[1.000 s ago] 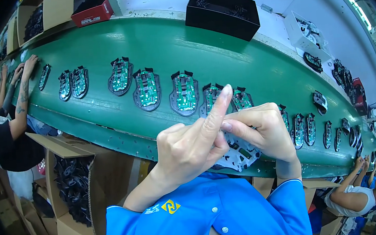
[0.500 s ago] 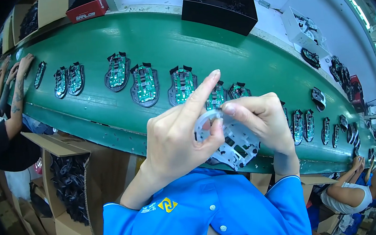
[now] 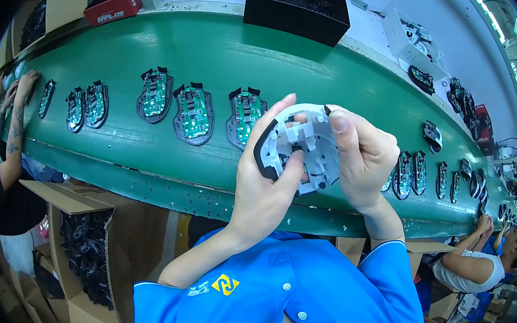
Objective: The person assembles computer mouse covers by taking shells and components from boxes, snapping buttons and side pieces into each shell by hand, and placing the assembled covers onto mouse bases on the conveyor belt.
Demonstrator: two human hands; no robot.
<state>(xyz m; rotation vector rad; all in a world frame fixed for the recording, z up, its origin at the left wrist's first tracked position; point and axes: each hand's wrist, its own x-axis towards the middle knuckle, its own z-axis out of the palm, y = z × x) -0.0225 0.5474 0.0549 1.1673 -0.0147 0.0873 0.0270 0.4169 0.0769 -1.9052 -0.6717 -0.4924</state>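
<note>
Above the near edge of the green bench, both my hands hold a whitish plastic computer mouse shell (image 3: 320,152), its ribbed inner side turned to view. My left hand (image 3: 252,190) grips the dark-edged left side, thumb pressed inside and fingers behind. On the other side, my right hand (image 3: 366,153) has its thumb at the upper right rim, by a small black piece; its other fingers are curled and partly hidden. Just beyond my left hand lies a mouse base with a green circuit board (image 3: 247,113). Another such base (image 3: 194,114) sits to its left.
More mouse bases (image 3: 155,95) line the green bench (image 3: 96,55) on both sides. A black box (image 3: 296,9) of small dark parts stands at the back, a white box (image 3: 412,38) to its right. At lower left is a cardboard box (image 3: 95,314). Co-workers' hands (image 3: 23,85) (image 3: 484,226) are at both ends.
The mouse shell has been lifted and turned, so more of its inside shows. My left index finger, earlier stretched out, is now behind it. My right thumb moved along the rim.
</note>
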